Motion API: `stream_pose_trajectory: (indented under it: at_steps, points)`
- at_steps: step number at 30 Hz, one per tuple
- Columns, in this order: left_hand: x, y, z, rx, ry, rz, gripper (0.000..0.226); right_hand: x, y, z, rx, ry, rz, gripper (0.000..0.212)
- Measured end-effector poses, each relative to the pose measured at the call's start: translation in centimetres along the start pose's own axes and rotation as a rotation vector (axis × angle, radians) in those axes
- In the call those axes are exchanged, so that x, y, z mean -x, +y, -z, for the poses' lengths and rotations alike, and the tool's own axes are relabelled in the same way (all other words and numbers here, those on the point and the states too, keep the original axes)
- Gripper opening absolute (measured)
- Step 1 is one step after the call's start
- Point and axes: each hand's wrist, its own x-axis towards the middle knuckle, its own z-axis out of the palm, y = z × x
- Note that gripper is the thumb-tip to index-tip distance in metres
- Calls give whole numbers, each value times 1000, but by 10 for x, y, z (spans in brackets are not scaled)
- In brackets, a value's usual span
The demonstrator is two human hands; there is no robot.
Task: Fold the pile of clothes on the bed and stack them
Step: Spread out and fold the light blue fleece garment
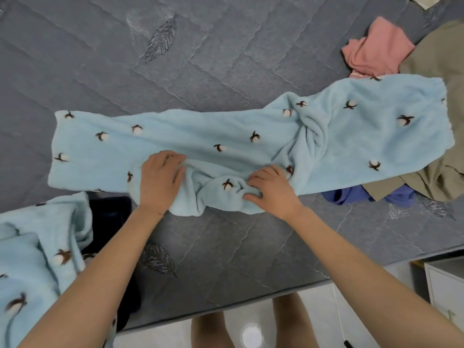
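— Any sign of the blue fleece trousers (200,136)?
— Yes: spread lengthwise across the grey quilted bed (125,59), leg end to the left, elastic waist to the right. Dotted with small white-and-brown cotton sprigs.
— Lying flat?
— Flat along the far edge only. Twisted into folds right of the middle, and bunched into a roll along the near edge, between the hands.
— And the left hand (160,179)?
— Palm down on the near edge of the leg, grip clamped on the trousers, fingertips dug into the bunched fleece.
— The right hand (272,190)?
— Just to the right of that same roll. Grip likewise clamped on the trousers, fingers curled and pinching a fold. Bare forearms on both sides, reaching in from the near side of the bed.
— Touching anything else at the waist end?
— Resting over a khaki garment (439,59) at the right, with a pink garment (376,51) just behind the waist and a dark blue garment (351,195) poking out from beneath the near edge. Crumpled, all three.
— Anything to the left?
— A second blue fleece piece (37,247) with the same sprigs, near the bed's edge, lying partly over something black (108,222); cannot tell what. Just beside the trousers' leg end; touching or not, cannot tell.
— Beyond the bed?
— Pale floor (163,335), bare legs (208,330) standing at the mattress edge, and a white cabinet (447,285) at the lower right.
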Motion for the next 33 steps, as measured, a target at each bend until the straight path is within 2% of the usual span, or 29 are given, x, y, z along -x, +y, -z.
stream_pose_trajectory:
  at_steps: [3,6,8,9,15,20,24,27,30,33]
  points:
    - [7,15,-3,57,-43,-103,41,-9,-9,1,-62,56,-113,40]
    - [17,35,-14,83,-189,-203,56,-19,-15,8,-112,104,-181,29]
    - [21,45,-25,58,-271,-219,65,-27,-21,14,-161,120,-209,22]
    - [21,48,-29,61,-267,-209,62,-29,-23,16,-172,122,-210,21]
    - [0,53,-12,413,-113,94,12,-28,-16,27,-146,42,-196,51]
    - [-13,44,19,570,14,239,13,-23,0,44,-58,24,-114,64]
    - [-27,32,33,555,29,270,13,-29,16,52,37,49,-114,60]
    - [-34,24,41,507,45,264,17,-41,21,56,-30,85,-177,45]
    - [-36,13,34,391,-4,278,17,-57,24,57,-98,100,-208,32]
    - [-38,5,18,202,-23,248,29,-67,27,53,-63,135,-200,31]
